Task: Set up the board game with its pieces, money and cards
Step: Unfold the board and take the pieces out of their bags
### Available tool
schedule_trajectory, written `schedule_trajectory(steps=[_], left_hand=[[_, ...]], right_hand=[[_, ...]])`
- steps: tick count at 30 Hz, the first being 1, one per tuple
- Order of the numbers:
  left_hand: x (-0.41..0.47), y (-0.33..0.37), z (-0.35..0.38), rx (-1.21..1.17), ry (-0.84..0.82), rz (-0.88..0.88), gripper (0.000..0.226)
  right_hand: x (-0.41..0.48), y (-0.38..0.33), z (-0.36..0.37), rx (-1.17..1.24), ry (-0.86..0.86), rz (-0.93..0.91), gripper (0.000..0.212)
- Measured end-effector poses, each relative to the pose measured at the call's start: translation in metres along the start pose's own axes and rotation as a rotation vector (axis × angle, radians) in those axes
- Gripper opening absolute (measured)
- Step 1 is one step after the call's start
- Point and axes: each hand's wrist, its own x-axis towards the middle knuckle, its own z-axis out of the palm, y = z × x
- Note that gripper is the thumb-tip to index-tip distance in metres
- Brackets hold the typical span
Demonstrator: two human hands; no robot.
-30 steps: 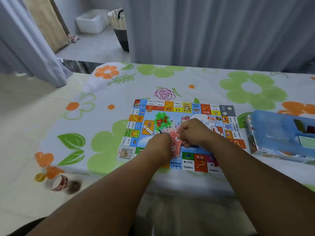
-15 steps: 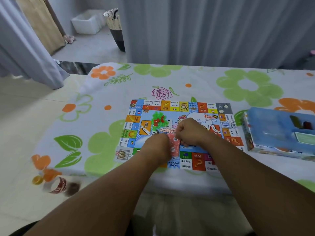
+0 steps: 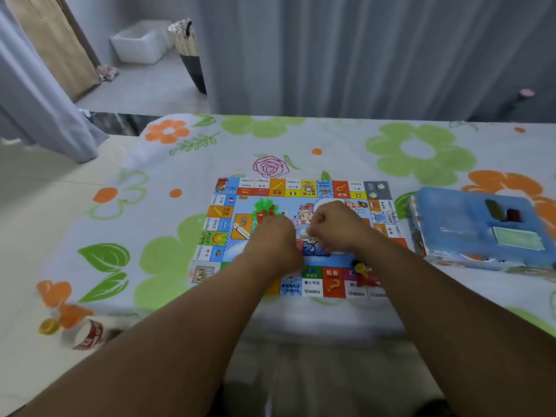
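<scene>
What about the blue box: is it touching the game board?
Apart. The head view shows a strip of flowered tablecloth between the blue box and the right edge of the game board.

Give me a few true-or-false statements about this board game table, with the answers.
1. The board lies flat on a flowered cloth. True.
2. The left grip and right grip lie flat on the cloth. False: both are curled over the board's middle, with a red packet between them.
3. The blue box sits left of the board. False: it sits to the right.
4. Green pieces stand on the board's left half. True.
5. The tape roll lies on the board. False: it lies well off it, at the near left.
</scene>
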Motion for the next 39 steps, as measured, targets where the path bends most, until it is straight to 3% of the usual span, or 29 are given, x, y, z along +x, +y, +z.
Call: schedule_trajectory(steps=[6, 12, 20, 29, 32, 39], left_hand=[[0.008, 0.050, -0.008, -0.150, 0.077, 0.079, 0.069], [0.017, 0.102, -0.004, -0.302, 0.079, 0.124, 0.057], [0.023, 0.179, 0.023, -0.389, 0.138, 0.264, 0.044], [0.023, 0.249, 0.056, -0.430, 0.113, 0.425, 0.036], [0.023, 0.263, 0.070, -0.376, 0.094, 0.472, 0.029], [0.026, 0.273, 0.091, -0.282, 0.095, 0.508, 0.030]], right_hand=[[-0.013, 0.020, -0.036, 0.091, 0.168, 0.012, 0.025], [-0.031, 0.053, -0.078, 0.185, 0.319, 0.086, 0.014], [-0.058, 0.121, -0.132, 0.234, 0.497, 0.198, 0.023], [-0.085, 0.196, -0.176, 0.114, 0.759, 0.303, 0.025], [-0.089, 0.212, -0.183, 0.017, 0.774, 0.388, 0.016], [-0.085, 0.221, -0.180, -0.079, 0.670, 0.437, 0.031]])
